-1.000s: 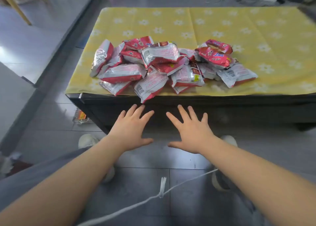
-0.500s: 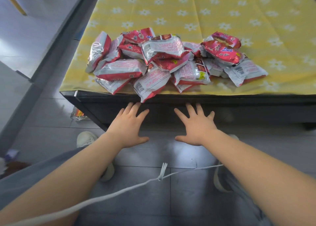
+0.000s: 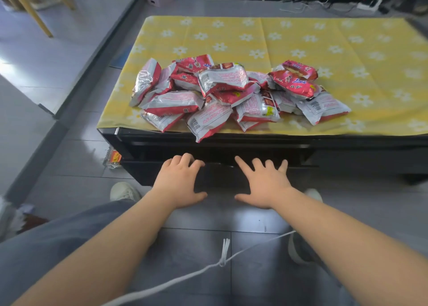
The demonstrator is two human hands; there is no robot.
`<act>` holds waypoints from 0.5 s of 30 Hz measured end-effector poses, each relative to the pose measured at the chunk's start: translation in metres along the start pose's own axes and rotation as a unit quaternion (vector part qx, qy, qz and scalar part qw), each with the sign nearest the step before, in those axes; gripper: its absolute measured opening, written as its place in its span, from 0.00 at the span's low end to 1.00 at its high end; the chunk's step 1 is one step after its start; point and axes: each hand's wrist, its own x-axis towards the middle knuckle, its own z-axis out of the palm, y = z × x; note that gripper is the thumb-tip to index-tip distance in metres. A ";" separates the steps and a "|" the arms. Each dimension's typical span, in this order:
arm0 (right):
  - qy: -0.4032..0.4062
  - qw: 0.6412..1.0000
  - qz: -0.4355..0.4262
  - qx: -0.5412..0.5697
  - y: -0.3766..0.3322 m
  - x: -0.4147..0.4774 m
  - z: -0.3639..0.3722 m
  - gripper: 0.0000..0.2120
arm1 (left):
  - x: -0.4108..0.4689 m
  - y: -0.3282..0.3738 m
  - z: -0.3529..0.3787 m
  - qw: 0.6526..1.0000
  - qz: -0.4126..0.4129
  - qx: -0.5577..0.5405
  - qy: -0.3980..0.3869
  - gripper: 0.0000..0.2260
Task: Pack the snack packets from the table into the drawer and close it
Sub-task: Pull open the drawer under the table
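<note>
head cam, both arms stretched straight out. black table under a yellow flower cloth, drawer in its near side, snack packets heaped on the cloth by the near edge. left hand hooks its fingers over the drawer's top edge, thumb out sideways. right hand sits just beside it, fingers spread and fairly straight on the drawer front, gripping nothing. half a second ago both hands were splayed and short of the drawer. pile hasn't changed.
</note>
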 end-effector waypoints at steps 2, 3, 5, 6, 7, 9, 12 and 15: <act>0.010 1.000 0.003 0.006 -0.003 -0.009 0.006 0.53 | -0.009 -0.001 0.004 1.000 -0.004 0.001 0.012 0.42; 0.008 1.000 -0.001 0.015 -0.004 -0.010 0.008 0.53 | -0.009 -0.002 0.005 1.000 -0.009 -0.001 0.008 0.42; -0.005 0.999 -0.018 0.026 -0.009 -0.019 0.011 0.53 | -0.017 0.001 0.005 1.000 -0.015 -0.005 -0.003 0.43; -0.011 0.999 -0.028 0.033 -0.011 -0.022 0.012 0.53 | -0.019 0.002 0.005 1.000 -0.017 -0.009 -0.004 0.43; -0.015 0.998 -0.037 0.038 -0.014 -0.024 0.013 0.53 | -0.022 0.004 0.003 1.000 -0.019 -0.013 -0.002 0.43; -0.021 0.997 -0.057 0.051 -0.022 -0.031 0.012 0.53 | -0.031 0.006 -0.002 1.000 -0.021 -0.019 0.007 0.41; -0.040 0.994 -0.083 0.064 -0.033 -0.037 0.010 0.52 | -0.039 0.006 -0.009 1.000 -0.020 -0.021 0.012 0.40; -0.067 0.992 -0.086 0.066 -0.041 -0.043 0.009 0.52 | -0.048 0.003 -0.016 0.999 -0.022 -0.036 0.015 0.38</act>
